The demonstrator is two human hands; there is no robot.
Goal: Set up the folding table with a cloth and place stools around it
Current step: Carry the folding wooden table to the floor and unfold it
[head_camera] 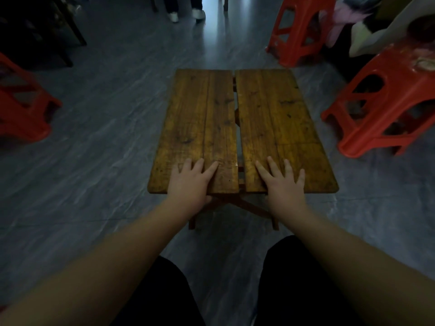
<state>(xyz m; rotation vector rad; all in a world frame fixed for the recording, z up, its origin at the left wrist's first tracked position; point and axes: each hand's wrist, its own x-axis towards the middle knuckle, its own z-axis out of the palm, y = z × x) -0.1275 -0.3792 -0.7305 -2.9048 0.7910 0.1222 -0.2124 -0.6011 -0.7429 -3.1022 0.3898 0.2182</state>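
Observation:
A low wooden folding table [277,118] stands unfolded on the grey floor, its top in two plank halves with a narrow gap down the middle and crossed legs showing under the near edge. My left hand [190,182] lies flat on the near end of the left half, fingers straight, thumb under the edge. My right hand [282,182] lies flat on the near end of the right half. Red plastic stools stand around: one at the left [23,109], one at the right [386,102], one at the back right [301,29]. No cloth is in view.
A person's feet in white shoes [186,14] stand at the far end of the floor. Dark furniture [42,27] fills the back left corner. Pale and pink soft items [362,31] are piled at the back right. My knees in dark trousers show at the bottom.

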